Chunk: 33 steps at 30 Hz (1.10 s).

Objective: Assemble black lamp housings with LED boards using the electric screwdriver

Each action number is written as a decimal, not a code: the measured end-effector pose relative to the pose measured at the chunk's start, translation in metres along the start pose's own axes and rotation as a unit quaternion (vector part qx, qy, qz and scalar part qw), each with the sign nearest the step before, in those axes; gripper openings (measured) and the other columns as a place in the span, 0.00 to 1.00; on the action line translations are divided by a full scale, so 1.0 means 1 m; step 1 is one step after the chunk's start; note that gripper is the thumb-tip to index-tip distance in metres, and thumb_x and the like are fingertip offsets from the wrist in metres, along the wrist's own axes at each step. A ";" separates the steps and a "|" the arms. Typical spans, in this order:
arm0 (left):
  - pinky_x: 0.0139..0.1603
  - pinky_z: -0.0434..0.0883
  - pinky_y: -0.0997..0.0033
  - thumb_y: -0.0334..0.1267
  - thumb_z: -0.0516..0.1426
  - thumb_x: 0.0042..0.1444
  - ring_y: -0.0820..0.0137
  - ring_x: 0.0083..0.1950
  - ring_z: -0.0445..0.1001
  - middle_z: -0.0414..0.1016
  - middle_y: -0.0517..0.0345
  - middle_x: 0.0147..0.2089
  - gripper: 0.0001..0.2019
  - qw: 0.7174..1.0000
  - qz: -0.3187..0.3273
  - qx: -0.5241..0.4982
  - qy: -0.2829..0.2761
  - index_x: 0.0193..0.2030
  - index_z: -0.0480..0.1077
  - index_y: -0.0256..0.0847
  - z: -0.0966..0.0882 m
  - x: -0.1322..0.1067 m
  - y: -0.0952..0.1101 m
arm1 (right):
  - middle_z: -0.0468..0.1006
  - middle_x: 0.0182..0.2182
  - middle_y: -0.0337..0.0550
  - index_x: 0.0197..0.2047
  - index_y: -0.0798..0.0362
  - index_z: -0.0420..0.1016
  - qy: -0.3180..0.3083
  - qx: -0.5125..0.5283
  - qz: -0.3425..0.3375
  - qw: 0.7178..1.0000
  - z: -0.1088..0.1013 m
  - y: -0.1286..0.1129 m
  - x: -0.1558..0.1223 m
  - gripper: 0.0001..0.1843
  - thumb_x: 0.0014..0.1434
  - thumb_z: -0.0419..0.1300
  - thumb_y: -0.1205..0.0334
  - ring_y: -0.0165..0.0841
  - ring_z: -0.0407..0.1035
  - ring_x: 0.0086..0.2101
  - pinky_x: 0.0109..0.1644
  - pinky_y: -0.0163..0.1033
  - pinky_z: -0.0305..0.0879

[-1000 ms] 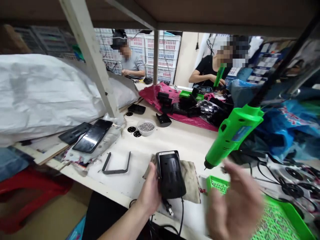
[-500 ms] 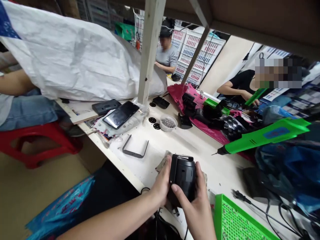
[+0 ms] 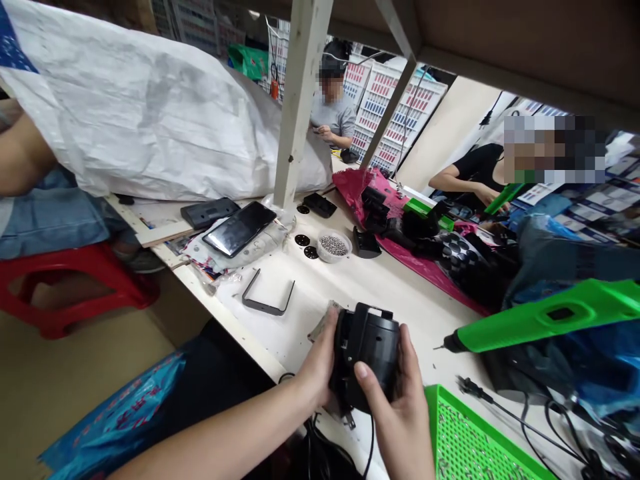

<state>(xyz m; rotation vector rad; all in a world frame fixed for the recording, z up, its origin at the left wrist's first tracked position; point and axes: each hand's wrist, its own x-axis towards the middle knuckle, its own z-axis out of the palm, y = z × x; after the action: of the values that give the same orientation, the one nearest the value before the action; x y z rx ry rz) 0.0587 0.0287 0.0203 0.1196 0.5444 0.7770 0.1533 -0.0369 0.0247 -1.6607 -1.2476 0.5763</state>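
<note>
Both my hands grip a black plastic device with a rounded front, held just above the near edge of the white workbench. My left hand wraps its left side; my right hand clasps it from below and the right, thumb across the front. A black cord with a plug hangs from the device. Under it lies a grey cloth. A green electric screwdriver hangs to the right, tip pointing left.
A green tray sits at the near right. A bent black bracket, a small bowl of screws, a phone, black parts on a pink sheet and a white sack lie beyond. Two people work across the bench.
My right hand came from the air onto the device, so both hands now hold it and have turned its rounded front up. The view swung left; the screwdriver hangs lower right.
</note>
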 end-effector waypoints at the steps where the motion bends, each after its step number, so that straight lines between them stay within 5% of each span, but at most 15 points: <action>1: 0.52 0.69 0.57 0.63 0.42 0.60 0.54 0.47 0.77 0.80 0.42 0.41 0.36 1.000 -0.008 -0.010 0.010 0.51 0.74 0.33 0.001 0.000 0.000 | 0.54 0.67 0.53 0.69 0.43 0.46 0.002 0.039 0.035 0.999 -0.004 -0.002 0.003 0.44 0.55 0.61 0.46 0.53 0.53 0.63 0.61 0.64 0.55; 6: 0.46 0.71 0.61 0.62 0.47 0.59 0.59 0.38 0.79 0.80 0.48 0.33 0.32 0.996 0.011 -0.030 0.087 0.52 0.72 0.35 -0.002 0.004 0.001 | 0.57 0.66 0.51 0.68 0.44 0.49 0.053 0.104 0.103 0.988 -0.026 -0.005 0.018 0.47 0.50 0.64 0.44 0.49 0.55 0.63 0.64 0.59 0.54; 12: 0.46 0.71 0.61 0.63 0.46 0.59 0.58 0.38 0.78 0.78 0.48 0.27 0.32 0.997 -0.012 -0.060 0.046 0.40 0.75 0.32 -0.004 0.003 0.003 | 0.59 0.65 0.53 0.68 0.48 0.49 0.047 0.065 0.171 0.982 -0.038 0.004 0.044 0.56 0.41 0.67 0.39 0.50 0.56 0.62 0.63 0.59 0.55; 19: 0.48 0.72 0.60 0.60 0.45 0.61 0.58 0.42 0.79 0.79 0.48 0.31 0.31 0.997 -0.015 -0.058 0.058 0.46 0.74 0.32 -0.004 0.003 0.006 | 0.58 0.64 0.62 0.68 0.60 0.49 0.024 -0.187 0.062 0.980 -0.035 0.030 0.083 0.55 0.46 0.59 0.37 0.51 0.55 0.62 0.63 0.56 0.55; 33: 0.48 0.72 0.59 0.59 0.48 0.61 0.58 0.41 0.79 0.80 0.46 0.38 0.30 0.993 -0.018 -0.077 0.085 0.52 0.71 0.32 -0.003 0.006 0.007 | 0.62 0.60 0.70 0.66 0.69 0.50 -0.015 -0.288 0.027 0.957 -0.034 0.074 0.108 0.51 0.50 0.56 0.40 0.54 0.57 0.61 0.62 0.56 0.54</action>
<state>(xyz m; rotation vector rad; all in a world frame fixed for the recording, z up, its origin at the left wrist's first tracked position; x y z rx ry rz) 0.0557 0.0374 0.0171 -0.1005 0.6438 0.7964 0.2554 0.0463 -0.0085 -2.1741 -1.4877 0.2776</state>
